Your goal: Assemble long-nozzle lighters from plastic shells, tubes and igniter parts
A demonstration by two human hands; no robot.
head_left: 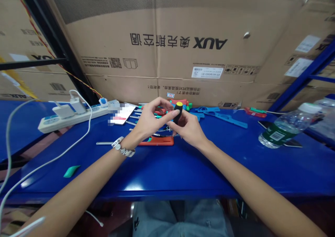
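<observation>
A screwdriver (178,113) with a black handle and yellow end cap stands nearly upright between my hands; its lower end is hidden. My left hand (155,117) pinches the handle between thumb and fingers. My right hand (190,128) is closed just below, thumb and fingers drawn together, and what it grips is hidden. Under the fingertips lies an orange tool handle (160,141) with a bit of green, and a flat metal strip (104,143) sticks out to its left. Behind my hands are several tools with red and green handles, partly covered.
On the left lie a white power strip (78,115) with plugs, white cables, a card (124,113) and a green piece (71,171). Blue plastic parts (225,119) are at the back right. A water bottle (285,127) stands right, near a phone (292,143). Cardboard (167,17) walls the back.
</observation>
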